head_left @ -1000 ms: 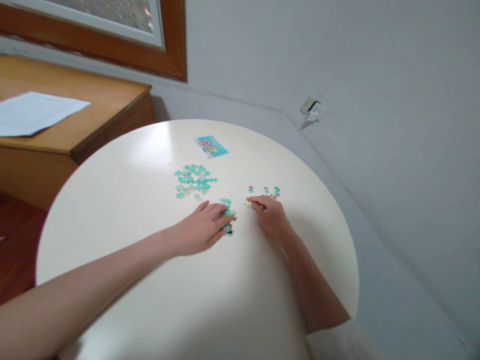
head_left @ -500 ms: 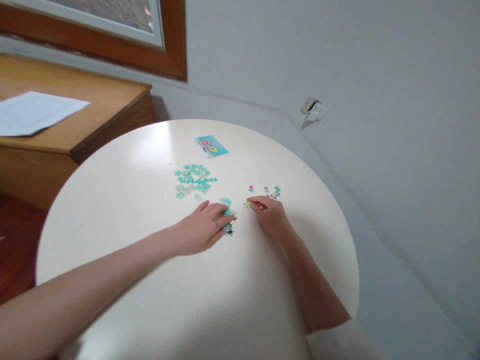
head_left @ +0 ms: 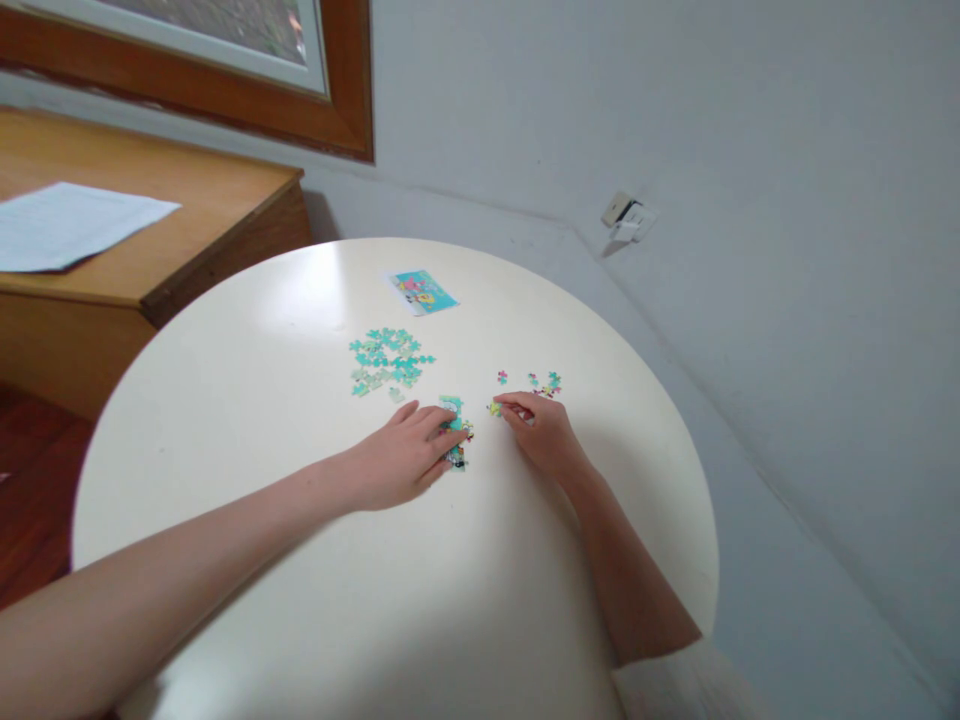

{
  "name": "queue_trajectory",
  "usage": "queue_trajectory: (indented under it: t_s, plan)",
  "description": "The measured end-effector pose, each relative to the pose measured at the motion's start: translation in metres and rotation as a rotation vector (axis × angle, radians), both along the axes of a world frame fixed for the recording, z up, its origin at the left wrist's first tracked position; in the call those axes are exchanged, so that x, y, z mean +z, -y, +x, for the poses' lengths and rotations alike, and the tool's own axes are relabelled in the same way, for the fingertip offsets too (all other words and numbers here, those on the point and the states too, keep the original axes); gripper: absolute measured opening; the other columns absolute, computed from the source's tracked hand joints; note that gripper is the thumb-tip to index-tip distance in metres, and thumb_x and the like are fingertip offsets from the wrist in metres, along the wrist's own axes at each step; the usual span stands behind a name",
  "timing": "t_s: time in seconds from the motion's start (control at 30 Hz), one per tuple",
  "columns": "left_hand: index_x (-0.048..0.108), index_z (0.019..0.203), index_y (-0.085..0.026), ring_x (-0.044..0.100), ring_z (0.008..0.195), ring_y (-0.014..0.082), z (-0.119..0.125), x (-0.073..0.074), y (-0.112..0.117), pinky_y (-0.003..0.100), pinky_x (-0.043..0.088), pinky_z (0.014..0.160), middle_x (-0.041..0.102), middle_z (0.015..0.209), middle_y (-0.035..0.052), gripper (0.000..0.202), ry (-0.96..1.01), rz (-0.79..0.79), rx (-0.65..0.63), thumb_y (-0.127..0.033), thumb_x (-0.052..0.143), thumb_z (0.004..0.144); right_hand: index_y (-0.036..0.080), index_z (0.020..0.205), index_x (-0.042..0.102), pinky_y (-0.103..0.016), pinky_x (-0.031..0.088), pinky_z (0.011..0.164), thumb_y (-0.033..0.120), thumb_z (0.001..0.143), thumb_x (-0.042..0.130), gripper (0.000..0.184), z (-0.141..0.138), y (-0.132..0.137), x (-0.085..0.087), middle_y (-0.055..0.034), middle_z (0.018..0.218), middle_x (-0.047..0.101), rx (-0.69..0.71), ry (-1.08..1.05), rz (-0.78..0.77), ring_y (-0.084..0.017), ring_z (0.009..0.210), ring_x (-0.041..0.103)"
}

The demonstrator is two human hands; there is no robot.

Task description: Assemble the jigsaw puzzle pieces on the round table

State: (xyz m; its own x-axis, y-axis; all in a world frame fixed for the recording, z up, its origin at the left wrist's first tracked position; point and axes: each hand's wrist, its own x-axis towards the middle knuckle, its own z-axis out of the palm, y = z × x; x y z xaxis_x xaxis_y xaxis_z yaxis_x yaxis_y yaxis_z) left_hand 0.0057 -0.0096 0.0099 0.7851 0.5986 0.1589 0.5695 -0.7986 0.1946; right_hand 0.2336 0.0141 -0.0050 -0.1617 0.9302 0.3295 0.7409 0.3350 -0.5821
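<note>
My left hand (head_left: 409, 455) lies over a narrow strip of joined jigsaw pieces (head_left: 452, 403), its fingers apart and resting on it. The strip shows turquoise at the top and mixed colours lower down, and my fingers partly cover it. A short way to the right, my right hand (head_left: 541, 430) has thumb and fingers pinched on a yellow puzzle piece (head_left: 495, 408) at the table surface. Just beyond that hand lie a pink puzzle piece (head_left: 502, 377) and a few loose multicoloured pieces (head_left: 554, 380).
A spread of turquoise and pale green puzzle pieces (head_left: 386, 360) lies beyond my left hand on the round white table (head_left: 300, 580). Farther back is a picture card (head_left: 422, 293). A wooden cabinet (head_left: 217, 190) with a paper sheet (head_left: 75, 225) stands left; a wall socket (head_left: 628, 218) is right.
</note>
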Motion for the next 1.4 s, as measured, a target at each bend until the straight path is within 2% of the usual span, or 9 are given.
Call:
queue_trajectory:
  t_s: [0.73,1.4]
  plan:
    - [0.045,0.126,-0.017,0.044,0.114,0.0262,0.0001,0.0019,0.0,0.047,0.032,0.099,0.048,0.122,0.0147,0.039,-0.031,-0.013,-0.004,-0.025,0.04,0.089,0.02,0.086,0.07,-0.029,0.05,0.073,0.014,0.075,0.052,0.021,-0.0021,0.0004,0.0024,-0.0048,0.087,0.072,-0.003,0.024,-0.044,-0.017,0.076,0.065]
    - [0.046,0.126,-0.017,0.044,0.115,0.0264,0.0007,0.0033,-0.0002,0.048,0.032,0.1,0.047,0.123,0.0146,0.039,-0.033,-0.026,-0.006,-0.025,0.04,0.089,0.019,0.088,0.07,-0.027,0.048,0.069,0.016,0.078,0.051,0.021,-0.0019,0.0015,0.002,-0.0055,0.085,0.072,0.071,0.008,-0.07,-0.016,0.074,0.064]
